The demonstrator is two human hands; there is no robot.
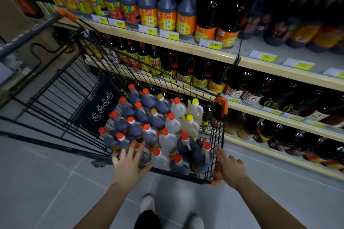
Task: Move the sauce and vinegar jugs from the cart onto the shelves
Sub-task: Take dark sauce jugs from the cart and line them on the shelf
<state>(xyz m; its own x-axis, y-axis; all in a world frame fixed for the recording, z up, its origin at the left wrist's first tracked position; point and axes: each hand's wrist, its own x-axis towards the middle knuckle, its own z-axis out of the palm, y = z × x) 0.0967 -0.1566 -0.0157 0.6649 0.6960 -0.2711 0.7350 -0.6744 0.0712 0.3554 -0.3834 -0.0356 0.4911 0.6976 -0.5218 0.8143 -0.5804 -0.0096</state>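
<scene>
Both hands, left (pixel 128 165) and right (pixel 229 168), reach with spread fingers over the cart (pixel 219 135), where full jugs (pixel 163 132) stand packed, probably heavy, best gripped by the molded handle.

black cart (pixel 78 87), orange-capped dark jugs (pixel 119 122)

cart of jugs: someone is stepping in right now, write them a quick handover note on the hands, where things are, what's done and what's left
Left hand: open, fingers spread over the near jugs, holding nothing.
Right hand: open, at the near right corner of the cart; whether it touches the rim is unclear.
Dark jugs fill the cart's left and middle, pale jugs stand to the right, all upright and packed together.
The shelves on the right already hold many bottles.
No jug is in hand; every jug in the cart is left to shelve.
</scene>
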